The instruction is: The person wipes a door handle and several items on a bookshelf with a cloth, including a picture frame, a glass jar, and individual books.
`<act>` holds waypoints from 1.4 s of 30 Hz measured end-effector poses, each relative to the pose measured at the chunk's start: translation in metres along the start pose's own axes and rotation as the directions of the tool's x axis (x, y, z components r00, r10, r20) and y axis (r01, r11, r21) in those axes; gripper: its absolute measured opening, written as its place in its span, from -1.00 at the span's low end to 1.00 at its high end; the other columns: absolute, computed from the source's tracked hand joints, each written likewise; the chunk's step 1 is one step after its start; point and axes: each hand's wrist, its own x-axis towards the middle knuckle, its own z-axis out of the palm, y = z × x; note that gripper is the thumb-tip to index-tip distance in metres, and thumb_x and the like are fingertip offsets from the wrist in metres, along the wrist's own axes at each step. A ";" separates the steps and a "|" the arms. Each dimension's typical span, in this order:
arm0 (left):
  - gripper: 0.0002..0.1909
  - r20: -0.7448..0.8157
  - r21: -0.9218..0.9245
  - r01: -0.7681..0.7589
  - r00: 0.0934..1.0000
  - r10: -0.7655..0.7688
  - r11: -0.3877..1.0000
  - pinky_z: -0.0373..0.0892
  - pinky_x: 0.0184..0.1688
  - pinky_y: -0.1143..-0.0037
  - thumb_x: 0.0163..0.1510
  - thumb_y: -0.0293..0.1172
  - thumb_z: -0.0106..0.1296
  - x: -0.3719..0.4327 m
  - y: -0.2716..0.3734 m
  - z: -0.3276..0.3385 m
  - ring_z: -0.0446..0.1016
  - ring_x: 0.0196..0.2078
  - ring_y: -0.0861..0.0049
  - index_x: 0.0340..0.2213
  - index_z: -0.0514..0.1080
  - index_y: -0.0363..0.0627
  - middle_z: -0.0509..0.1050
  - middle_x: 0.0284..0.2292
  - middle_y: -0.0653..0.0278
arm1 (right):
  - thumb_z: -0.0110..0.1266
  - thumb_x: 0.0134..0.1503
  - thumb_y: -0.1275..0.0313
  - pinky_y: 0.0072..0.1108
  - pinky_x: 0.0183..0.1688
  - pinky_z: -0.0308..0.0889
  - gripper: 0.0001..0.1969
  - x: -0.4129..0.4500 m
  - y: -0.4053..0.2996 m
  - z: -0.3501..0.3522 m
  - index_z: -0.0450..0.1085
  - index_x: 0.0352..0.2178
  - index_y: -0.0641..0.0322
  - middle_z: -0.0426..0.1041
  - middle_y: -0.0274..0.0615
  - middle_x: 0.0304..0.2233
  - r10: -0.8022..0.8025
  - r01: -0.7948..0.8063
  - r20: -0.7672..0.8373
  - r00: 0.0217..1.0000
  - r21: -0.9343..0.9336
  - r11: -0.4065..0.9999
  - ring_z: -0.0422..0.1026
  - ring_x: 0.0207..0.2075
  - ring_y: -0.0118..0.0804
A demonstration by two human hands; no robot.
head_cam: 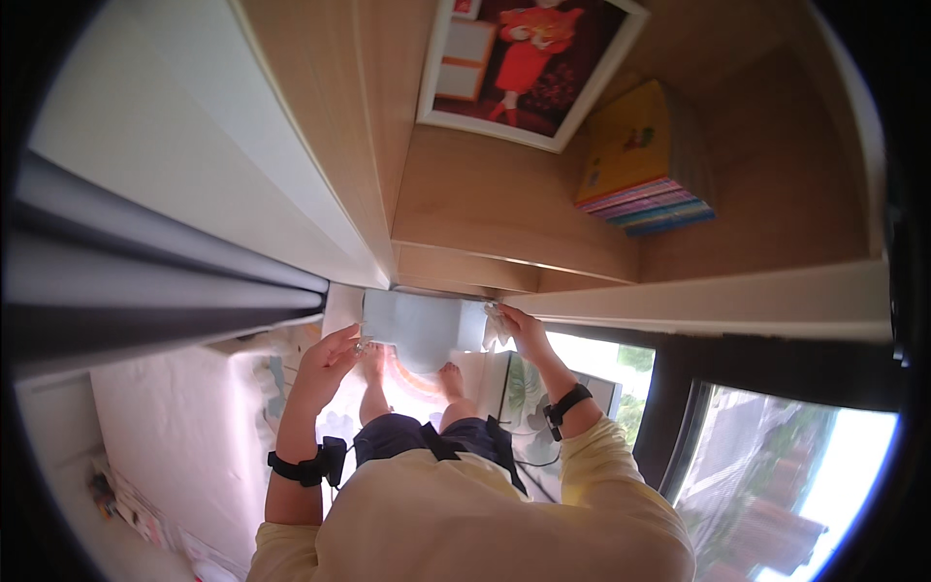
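Observation:
My left hand [329,367] is raised at waist height, its thumb and fingers pinched around a small shiny object [361,345] too small to name. My right hand [526,333] grips a crumpled white cloth or tissue [496,326] by its fingertips. Between and beyond the two hands is a pale blue-grey flat surface [411,320], low down below the shelving. Both hands are in front of the wooden shelf unit [465,196], below its upper compartment.
A white-framed photograph [560,142] leans in the shelf beside a stack of books [647,156]. Grey curtains [160,269] hang at left. A dark-framed window [669,407] is at right. My bare feet [451,375] stand on a patterned mat [411,378]. A bed or pale covered surface [174,415] lies at lower left.

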 end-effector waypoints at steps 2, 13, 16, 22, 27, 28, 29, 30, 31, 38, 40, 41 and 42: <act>-0.60 -0.058 -0.069 -0.036 0.998 0.032 0.997 0.26 -0.10 0.60 -0.02 -0.62 -0.13 0.000 -0.030 0.019 0.34 -0.12 0.53 -0.07 0.22 -0.28 0.38 -0.18 0.14 | -0.11 0.04 0.32 -0.41 -0.20 0.27 -0.72 0.038 0.073 0.012 0.33 -0.19 0.11 0.41 -0.01 -0.32 0.157 -0.156 -0.042 0.987 0.028 0.987 0.38 -0.24 -0.06; -0.58 -0.242 -0.098 0.339 0.904 -0.352 0.936 0.28 -0.10 0.58 0.02 -0.57 -0.11 -0.044 -0.168 0.061 0.35 -0.13 0.52 -0.03 0.19 -0.25 0.36 -0.16 0.16 | -0.28 0.06 0.34 -0.35 -0.01 0.07 -0.60 0.148 0.113 0.082 0.19 -0.07 0.25 0.20 -0.02 -0.05 0.420 -0.505 -0.302 0.856 -0.309 0.806 0.19 -0.03 -0.08; -0.59 -0.295 -0.233 0.232 0.908 -0.296 0.944 0.29 -0.09 0.51 0.02 -0.58 -0.11 -0.055 -0.194 0.057 0.35 -0.14 0.48 -0.05 0.20 -0.26 0.35 -0.15 0.16 | -0.30 0.05 0.37 -0.30 0.16 -0.23 -0.57 0.163 0.092 0.129 0.14 -0.03 0.26 0.03 0.03 0.07 0.368 -0.403 -0.166 0.915 -0.351 0.845 0.00 0.10 0.02; -0.58 -0.251 -0.286 0.263 0.907 -0.337 0.921 0.24 -0.07 0.57 0.01 -0.62 -0.13 -0.039 -0.198 0.066 0.32 -0.11 0.52 -0.03 0.18 -0.27 0.34 -0.14 0.12 | -0.23 0.04 0.51 -0.40 0.12 -0.01 -0.65 0.173 0.058 0.205 0.20 -0.08 0.21 0.16 0.03 0.00 -0.210 0.177 -0.100 0.973 -0.267 0.947 0.06 0.09 -0.01; -0.56 -0.250 -0.291 0.189 0.931 -0.265 0.938 0.22 -0.04 0.54 0.03 -0.54 -0.13 -0.039 -0.186 0.061 0.33 -0.14 0.50 -0.02 0.15 -0.28 0.35 -0.15 0.11 | -0.25 0.03 0.59 -0.48 0.06 0.12 -0.63 0.211 0.101 0.177 0.23 -0.09 0.08 0.20 -0.19 0.00 -0.364 0.367 0.047 0.930 -0.102 0.924 0.16 0.05 -0.17; -0.56 -0.260 -0.295 0.180 0.930 -0.260 0.938 0.23 -0.04 0.53 0.03 -0.54 -0.12 -0.043 -0.191 0.059 0.33 -0.13 0.49 -0.02 0.15 -0.27 0.34 -0.14 0.10 | -0.26 0.03 0.60 -0.48 0.06 0.12 -0.62 0.226 0.105 0.171 0.23 -0.09 0.08 0.20 -0.19 0.00 -0.252 0.248 -0.045 0.967 -0.083 0.965 0.15 0.05 -0.17; -0.56 -0.280 -0.278 0.220 0.913 -0.298 0.935 0.23 -0.04 0.53 0.02 -0.56 -0.12 -0.046 -0.196 0.057 0.34 -0.13 0.47 -0.02 0.16 -0.27 0.34 -0.13 0.09 | -0.26 0.02 0.60 -0.48 0.05 0.12 -0.62 0.244 0.107 0.169 0.23 -0.10 0.08 0.20 -0.18 0.00 -0.144 0.134 -0.111 0.983 -0.097 0.986 0.15 0.05 -0.17; -0.56 -0.290 -0.285 0.231 0.904 -0.313 0.930 0.23 -0.04 0.53 0.01 -0.57 -0.12 -0.049 -0.197 0.056 0.34 -0.12 0.45 -0.03 0.17 -0.28 0.34 -0.13 0.08 | -0.26 0.02 0.61 -0.48 0.05 0.12 -0.62 0.259 0.102 0.171 0.23 -0.10 0.08 0.20 -0.18 0.00 -0.067 0.048 -0.135 0.989 -0.136 0.990 0.15 0.05 -0.16; -0.56 -0.300 -0.293 0.241 0.896 -0.329 0.925 0.24 -0.04 0.52 0.01 -0.57 -0.11 -0.054 -0.200 0.055 0.34 -0.12 0.44 -0.03 0.17 -0.29 0.34 -0.13 0.08 | -0.26 0.01 0.61 -0.47 0.05 0.13 -0.61 0.270 0.097 0.173 0.23 -0.10 0.08 0.20 -0.17 0.00 -0.003 -0.022 -0.151 0.989 -0.158 0.987 0.15 0.05 -0.16; -0.59 -0.352 -0.260 0.254 0.873 -0.337 0.932 0.29 -0.07 0.49 0.00 -0.56 -0.08 -0.070 -0.218 0.057 0.34 -0.12 0.38 -0.06 0.21 -0.33 0.32 -0.13 0.06 | -0.26 -0.04 0.64 -0.46 0.04 0.13 -0.58 0.271 0.038 0.226 0.23 -0.10 0.09 0.20 -0.14 -0.01 -0.038 0.026 -0.031 0.999 -0.320 0.947 0.15 0.06 -0.15; -0.60 -0.327 -0.234 0.220 0.899 -0.290 0.947 0.26 -0.05 0.52 0.03 -0.54 -0.11 -0.068 -0.213 0.059 0.32 -0.10 0.41 -0.06 0.20 -0.33 0.33 -0.14 0.07 | -0.26 -0.05 0.65 -0.45 0.04 0.14 -0.57 0.228 0.039 0.245 0.23 -0.10 0.09 0.20 -0.13 -0.01 -0.169 0.148 -0.037 0.985 -0.329 0.933 0.15 0.06 -0.15; -0.60 -0.326 -0.241 0.220 0.899 -0.292 0.945 0.26 -0.05 0.52 0.03 -0.54 -0.11 -0.065 -0.208 0.060 0.32 -0.10 0.41 -0.06 0.20 -0.33 0.33 -0.14 0.07 | -0.26 -0.06 0.66 -0.45 0.04 0.14 -0.56 0.206 0.042 0.247 0.23 -0.10 0.09 0.20 -0.13 -0.01 -0.272 0.245 -0.058 0.961 -0.290 0.925 0.15 0.06 -0.15; -0.60 -0.303 -0.220 0.236 0.906 -0.296 0.947 0.25 -0.04 0.53 0.04 -0.54 -0.12 -0.062 -0.204 0.061 0.32 -0.11 0.44 -0.05 0.19 -0.34 0.33 -0.14 0.08 | -0.27 -0.08 0.68 -0.45 0.04 0.15 -0.53 0.182 0.047 0.245 0.23 -0.10 0.09 0.20 -0.13 -0.01 -0.427 0.402 -0.095 0.899 -0.205 0.893 0.14 0.06 -0.15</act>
